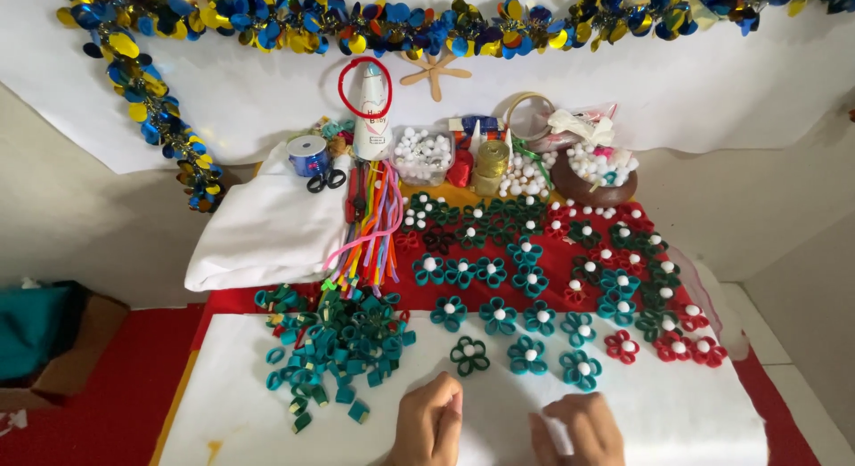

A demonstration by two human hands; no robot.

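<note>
My left hand [429, 426] rests on the white sheet [668, 412] at the bottom centre, fingers curled, holding nothing that I can see. My right hand [579, 429] lies beside it, fingers bent down onto the sheet; whether it pinches something small is unclear. Just above the hands lies a dark green felt flower with a white pompom centre [469, 354]. A teal flower [528, 355] sits to its right. A heap of teal and green felt loops [337, 346] lies to the left of my left hand.
Many red, teal and green flowers [614, 279] cover the red cloth. Behind them stand pipe cleaners [374, 225], a clear box of white pompoms [423, 154], a glue bottle [372, 118], scissors [326, 178], a ribbon spool [308, 154] and a bowl [601, 185]. Tinsel garland [356, 20] hangs above.
</note>
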